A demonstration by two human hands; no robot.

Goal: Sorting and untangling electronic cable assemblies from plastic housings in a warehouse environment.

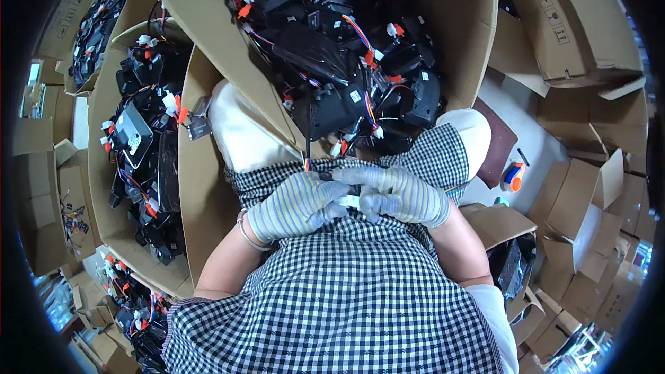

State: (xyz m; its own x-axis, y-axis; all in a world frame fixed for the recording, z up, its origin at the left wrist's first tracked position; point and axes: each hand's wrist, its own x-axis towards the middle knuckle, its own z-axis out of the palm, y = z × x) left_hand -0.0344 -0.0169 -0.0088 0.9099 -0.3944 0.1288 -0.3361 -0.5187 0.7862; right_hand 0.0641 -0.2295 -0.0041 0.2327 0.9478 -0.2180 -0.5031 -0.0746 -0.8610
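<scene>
In front of the apron, my left hand (294, 204) and my right hand (405, 195) meet, both in pale striped gloves with the fingers closed. A small white connector (352, 201) shows between the fingertips of the two hands, held by the right one. Thin coloured wires (306, 165) come out at the top of my left hand, below a dark upright strip. Gloved fingers cover the rest. Just beyond is a large cardboard box (457, 34) full of black plastic units (329, 114) with coloured wires and white and red connectors.
To the left stands another open box (104, 194) of black wired units (156, 73). A roll of orange-and-blue tape (513, 177) lies on the floor at right, near a dark red mat (495, 142). Several cardboard boxes (575, 201) are stacked further right.
</scene>
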